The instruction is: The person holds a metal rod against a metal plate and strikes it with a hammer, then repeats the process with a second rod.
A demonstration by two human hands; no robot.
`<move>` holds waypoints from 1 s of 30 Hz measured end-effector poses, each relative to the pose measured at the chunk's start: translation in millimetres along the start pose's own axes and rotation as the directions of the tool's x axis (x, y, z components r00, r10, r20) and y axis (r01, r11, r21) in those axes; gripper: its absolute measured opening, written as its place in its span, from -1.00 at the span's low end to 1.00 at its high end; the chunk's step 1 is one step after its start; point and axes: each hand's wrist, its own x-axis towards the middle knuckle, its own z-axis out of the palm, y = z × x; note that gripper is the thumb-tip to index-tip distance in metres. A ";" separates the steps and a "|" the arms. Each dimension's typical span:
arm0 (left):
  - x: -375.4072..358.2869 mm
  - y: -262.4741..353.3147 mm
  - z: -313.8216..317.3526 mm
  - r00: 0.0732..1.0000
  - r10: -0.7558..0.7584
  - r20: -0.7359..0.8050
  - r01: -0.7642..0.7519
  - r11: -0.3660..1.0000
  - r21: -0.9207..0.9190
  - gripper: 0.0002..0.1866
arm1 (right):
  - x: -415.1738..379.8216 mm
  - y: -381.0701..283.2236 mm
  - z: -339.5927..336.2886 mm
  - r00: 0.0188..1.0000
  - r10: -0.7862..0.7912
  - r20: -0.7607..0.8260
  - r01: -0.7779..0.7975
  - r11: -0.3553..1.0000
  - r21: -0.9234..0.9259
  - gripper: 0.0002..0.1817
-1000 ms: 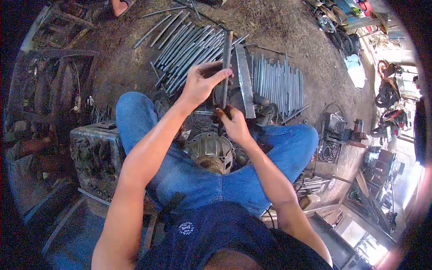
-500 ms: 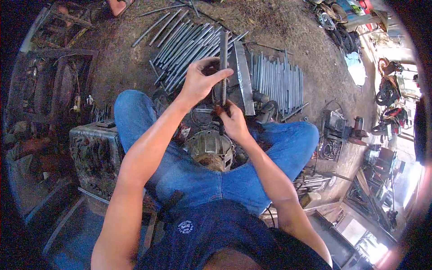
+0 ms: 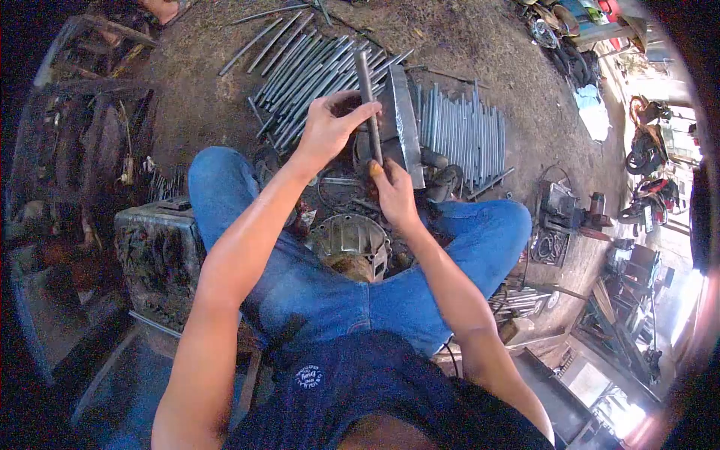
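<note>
A dark metal rod (image 3: 363, 73) stands between my two hands in the head view, its far end leaning slightly left. My left hand (image 3: 330, 133) is closed round its middle, with the thumb lying across the near side. Lower down, my right hand (image 3: 395, 196) pinches the rod near its bottom end; some of those fingers are hidden. Behind the right hand is a flat metal bar (image 3: 406, 124) with a shiny edge. Below the hands, between my legs, sits a round, greasy metal housing (image 3: 346, 238).
Many loose metal rods (image 3: 300, 90) lie in a pile beyond my left hand. A neater row of rods (image 3: 463, 135) lies to the right. A worn box-like block (image 3: 159, 262) stands by my left knee. Another person's foot (image 3: 163, 9) shows at the top left.
The rod has tipped, its top moving left. My right hand has shifted slightly and its grip has turned. My left hand has moved a little left with the rod.
</note>
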 end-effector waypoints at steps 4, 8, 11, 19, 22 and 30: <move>-2.0 2.8 0.4 0.906 0.415 -0.083 -0.250 0.684 0.685 -0.48 | 0.1 -10.1 -15.6 0.976 -0.091 -0.196 0.050 0.978 -0.204 -0.58; -16.9 4.7 14.7 0.719 0.602 0.348 -0.571 0.226 0.789 -0.29 | 8.5 2.5 -41.2 0.953 -0.203 -0.226 0.084 0.891 -0.447 -0.57; -22.5 -14.2 10.5 0.782 0.252 0.570 -0.618 0.195 0.762 -0.34 | 1.0 -13.0 -56.1 0.952 -0.194 -0.237 0.027 0.824 -0.566 -0.59; -23.5 -26.5 6.9 0.840 0.119 0.530 -0.532 0.376 0.759 -0.58 | -0.8 -17.4 -61.7 0.790 -0.595 -0.148 0.432 0.712 -0.553 -0.71; -20.1 -29.7 7.1 0.909 0.104 0.403 -0.408 0.420 0.811 -0.67 | -10.7 -32.7 -56.1 0.717 -0.644 -0.268 0.528 0.752 -0.395 -0.76; -7.3 -40.6 -7.1 0.955 0.259 0.142 -0.281 0.652 0.704 -0.63 | 1.8 2.7 -53.7 0.945 -0.317 -0.074 0.289 0.921 -0.262 -0.74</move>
